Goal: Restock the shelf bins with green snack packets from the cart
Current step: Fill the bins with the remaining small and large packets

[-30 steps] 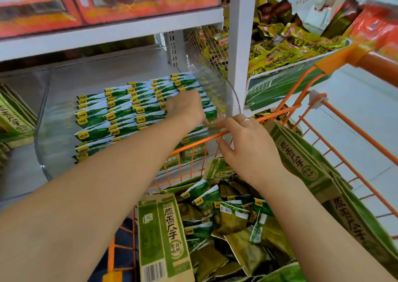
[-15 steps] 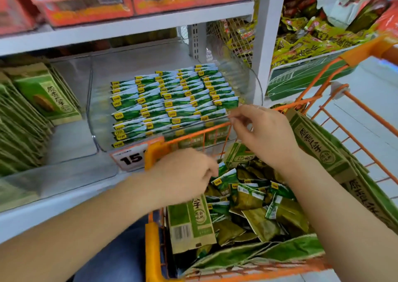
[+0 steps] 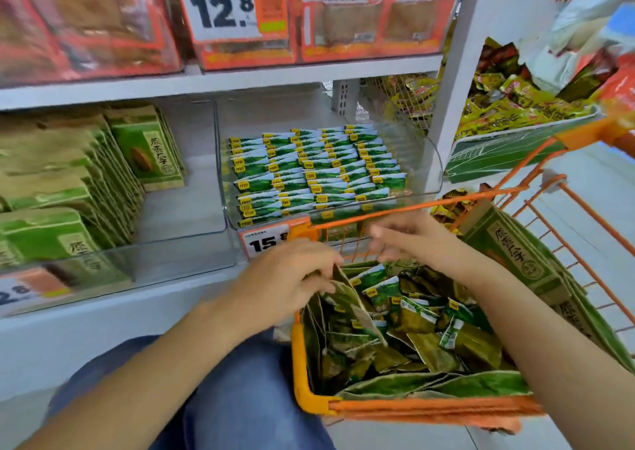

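- The white shelf (image 3: 213, 81) spans the upper and left part of the view, with red packs on its upper level and clear bins on the lower level.
- The orange cart (image 3: 311, 374) stands at the shelf's right front, its far rim just before the shelf's front edge; flat green bags (image 3: 512, 253) lean along its right side.
- The left clear bin (image 3: 192, 240), at the left end of the lower level, holds upright green boxes (image 3: 151, 150).
- The middle clear bin (image 3: 434, 160), at the right end of the same level beside the white post, holds neat rows of green snack packets (image 3: 316, 171) lying flat.
- A loose heap of green packets (image 3: 412, 322) fills the inside of the cart.
- A white price tag (image 3: 220, 2) reading 12.8 hangs at the upper level's front edge; another price tag (image 3: 264, 241) sits at the lower front edge, partly behind the cart's corner.
- The left hand (image 3: 288, 281) is at the cart's near-left side, fingers curled around the top of a green bag (image 3: 347, 295) standing against the cart wall.
- The right hand (image 3: 409, 240) hovers over the cart's far rim with fingers loosely spread, gripping nothing; it is blurred.
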{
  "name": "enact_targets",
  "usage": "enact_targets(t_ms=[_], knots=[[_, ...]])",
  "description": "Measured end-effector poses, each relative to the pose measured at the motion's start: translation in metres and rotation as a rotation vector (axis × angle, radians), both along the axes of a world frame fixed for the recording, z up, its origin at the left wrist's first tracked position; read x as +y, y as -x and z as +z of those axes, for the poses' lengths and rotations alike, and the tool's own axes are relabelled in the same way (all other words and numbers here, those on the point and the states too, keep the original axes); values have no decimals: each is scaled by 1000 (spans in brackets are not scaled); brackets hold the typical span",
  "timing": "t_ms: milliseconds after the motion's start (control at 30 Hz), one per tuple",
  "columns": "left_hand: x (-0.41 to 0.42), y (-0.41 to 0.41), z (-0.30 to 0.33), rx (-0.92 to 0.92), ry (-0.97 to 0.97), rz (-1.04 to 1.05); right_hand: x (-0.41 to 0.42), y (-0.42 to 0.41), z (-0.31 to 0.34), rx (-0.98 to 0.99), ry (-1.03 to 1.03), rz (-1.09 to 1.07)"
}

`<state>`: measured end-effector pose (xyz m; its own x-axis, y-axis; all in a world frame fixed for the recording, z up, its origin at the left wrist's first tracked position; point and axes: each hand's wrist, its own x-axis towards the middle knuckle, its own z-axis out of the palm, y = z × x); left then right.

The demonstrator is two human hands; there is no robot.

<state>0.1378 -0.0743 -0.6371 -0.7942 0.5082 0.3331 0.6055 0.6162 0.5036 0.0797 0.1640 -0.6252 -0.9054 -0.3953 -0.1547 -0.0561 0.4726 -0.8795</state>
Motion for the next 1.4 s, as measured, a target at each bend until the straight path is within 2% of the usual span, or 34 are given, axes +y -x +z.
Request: enact_targets(t_ms=[67,100,233,300,367,433,467,567,600,633,700,800,867,900,1000,1033,1100,1200,1400], knots=[[-10,-16,0,99,-287,100,-10,-9,15,-300,115,72],[-14,-22,-1,185,-356,150,-16,-13,22,-362,101,113],[-36,-41,0,489,-452,278,-56,-29,44,-433,11,157],[-49,-43,3,561,-496,306,-83,-34,48,-484,126,157],[-59,-43,7,548,-546,309,-108,-34,50,-507,311,143],[-71,-41,8,458,-637,367,-129,-31,50,-502,439,92],[-77,-42,11,346,-759,412,-139,-29,50,-481,471,74],[-101,-44,27,-203,-1359,486,-168,-27,49,-379,463,54],[-111,-40,27,-332,-1410,513,-178,-30,49,-354,432,53],[-119,-38,29,-393,-1356,545,-189,-33,47,-333,395,56],[-130,-33,29,-358,-1116,593,-209,-37,40,-295,332,52],[-140,-23,36,-221,-781,624,-236,-35,39,-276,407,-33],[-152,-20,47,-91,-673,628,-250,-26,43,-286,494,-96],[-161,-21,51,32,-630,667,-256,-18,44,-288,513,-130],[-194,-22,40,460,-435,946,-277,13,46,-246,464,-227],[-204,-23,34,482,-355,1064,-286,22,45,-229,440,-245],[-217,-22,23,376,-206,1231,-306,40,38,-186,404,-287],[-224,-20,15,288,-173,1278,-336,68,19,-65,306,-302],[-220,-19,17,321,-276,1256,-384,107,-9,146,57,-223]])
